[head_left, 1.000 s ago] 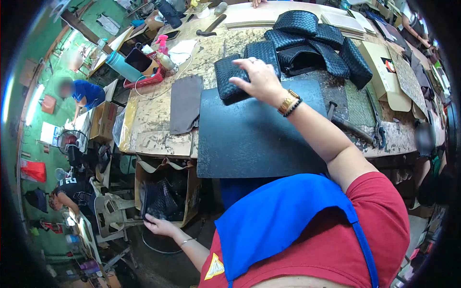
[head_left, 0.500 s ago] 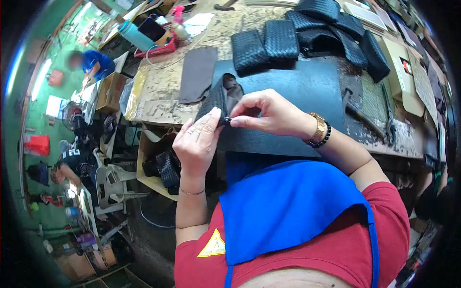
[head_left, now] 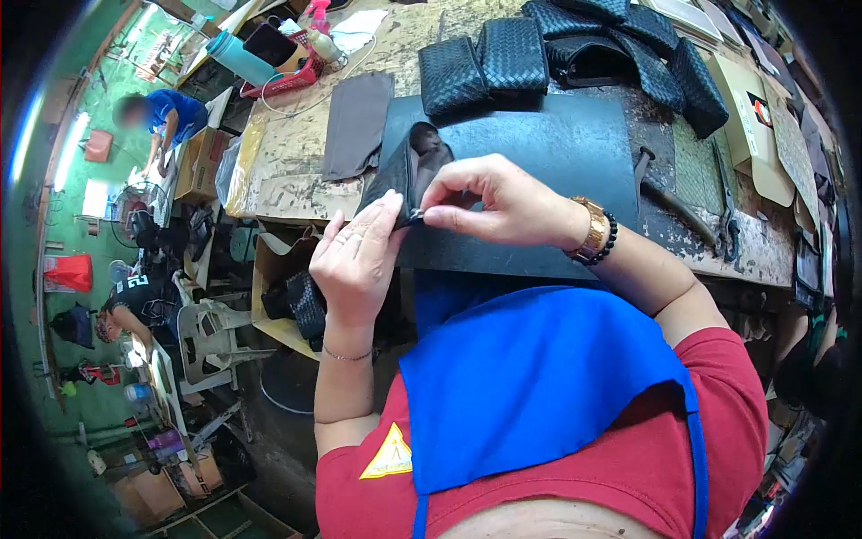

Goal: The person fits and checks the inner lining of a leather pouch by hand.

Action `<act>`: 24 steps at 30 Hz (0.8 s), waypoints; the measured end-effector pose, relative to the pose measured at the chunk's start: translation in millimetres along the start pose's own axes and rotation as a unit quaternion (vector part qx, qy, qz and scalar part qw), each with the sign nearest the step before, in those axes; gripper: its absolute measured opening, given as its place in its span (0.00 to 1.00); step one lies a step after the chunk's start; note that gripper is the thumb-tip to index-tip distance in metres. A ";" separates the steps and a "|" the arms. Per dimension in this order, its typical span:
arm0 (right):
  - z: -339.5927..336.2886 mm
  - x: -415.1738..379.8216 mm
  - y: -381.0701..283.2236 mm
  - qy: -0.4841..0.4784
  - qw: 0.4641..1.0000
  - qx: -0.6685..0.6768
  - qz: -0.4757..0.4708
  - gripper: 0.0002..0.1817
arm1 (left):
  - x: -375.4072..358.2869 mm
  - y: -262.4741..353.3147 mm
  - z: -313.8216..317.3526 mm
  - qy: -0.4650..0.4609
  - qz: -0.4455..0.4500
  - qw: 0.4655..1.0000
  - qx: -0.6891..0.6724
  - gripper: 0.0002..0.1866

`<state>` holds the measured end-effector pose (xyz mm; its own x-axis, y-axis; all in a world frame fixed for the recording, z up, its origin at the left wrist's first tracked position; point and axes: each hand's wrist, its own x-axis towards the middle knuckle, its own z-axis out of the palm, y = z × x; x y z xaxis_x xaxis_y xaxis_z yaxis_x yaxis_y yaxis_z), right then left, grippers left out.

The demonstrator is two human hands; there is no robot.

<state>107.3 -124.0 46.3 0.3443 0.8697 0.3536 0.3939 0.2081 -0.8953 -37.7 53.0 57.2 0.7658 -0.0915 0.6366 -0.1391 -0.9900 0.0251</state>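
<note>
A dark woven pouch (head_left: 391,175) stands with its mouth open, showing a greyish lining, at the near left part of the black work mat (head_left: 539,162). My left hand (head_left: 355,256) is closed around its near end, thumb and fingers gripping the edge. At that same corner my right hand (head_left: 489,202) pinches a tiny shiny metal piece, perhaps a zipper pull; it is too small to be sure. The far end of the pouch rises away from my hands. Part of its near side is hidden behind my left fingers.
Several black woven pouches (head_left: 512,58) are heaped at the back. A hammer (head_left: 673,202) and scissors (head_left: 725,202) lie to the right. On the left are a dark fabric piece (head_left: 357,126) and a red basket (head_left: 305,76). Below the table edge stands an open carton (head_left: 278,278). Two people work farther left.
The whole view has shifted slightly, with the bench scene moving up and left. Both hands keep their grip on the pouch's near corner, with only small finger motion.
</note>
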 end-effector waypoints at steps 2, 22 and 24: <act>1.4 0.7 0.8 -0.027 0.999 0.024 -0.022 0.12 | -2.7 -6.6 -1.8 0.032 -0.028 0.997 -0.066 0.13; -90.8 -68.6 107.4 0.156 0.958 -0.009 0.238 0.11 | -421.1 -284.1 4.4 0.289 -0.750 0.585 -0.109 0.30; -90.8 -70.0 115.2 0.164 0.957 0.004 0.237 0.11 | -357.4 -262.1 10.3 0.219 -0.812 0.539 0.046 0.50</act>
<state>206.0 -201.5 -57.0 0.7324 0.6803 -0.0291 0.1201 -0.1711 -0.9779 -268.5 344.0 -184.9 -0.3938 0.9180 -0.0462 0.5378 0.2708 0.7984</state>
